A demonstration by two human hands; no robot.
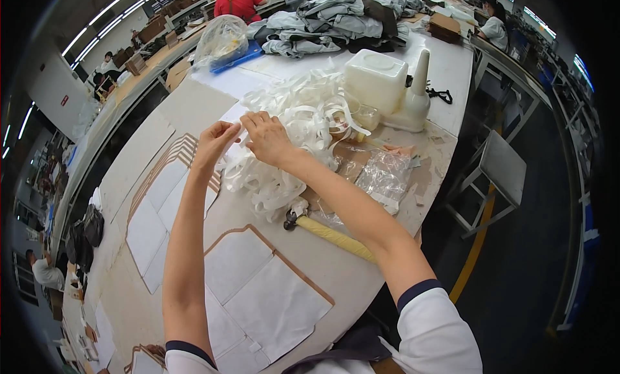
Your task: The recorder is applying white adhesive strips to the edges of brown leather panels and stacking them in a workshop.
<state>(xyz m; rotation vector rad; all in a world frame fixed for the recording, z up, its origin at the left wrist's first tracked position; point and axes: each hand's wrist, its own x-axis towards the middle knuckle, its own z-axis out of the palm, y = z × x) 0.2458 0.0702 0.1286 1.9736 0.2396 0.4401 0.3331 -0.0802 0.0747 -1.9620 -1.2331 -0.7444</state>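
Note:
Both my hands are raised over the table, close together beside a tangled heap of white tape (pixel 303 115). The fingers of my left hand (pixel 214 145) are pinched together on a strip of the white tape. Just to its right, my right hand (pixel 268 140) is bent over with its fingertips closed on the same tape. The tape between the fingertips is mostly hidden by the fingers. Below my arms lies a flat white panel (pixel 278 296) with a brown edge. Further left rests a stack of similar brown-edged panels (pixel 155 212).
A translucent square container (pixel 376 80) and a cone-spouted bottle (pixel 416 103) stand behind the heap. Clear plastic bags (pixel 384 177) and a yellow-wrapped rod (pixel 336 237) lie at right. Folded grey garments (pixel 329 22) are piled at the back. A stool (pixel 500 167) stands off the table's right edge.

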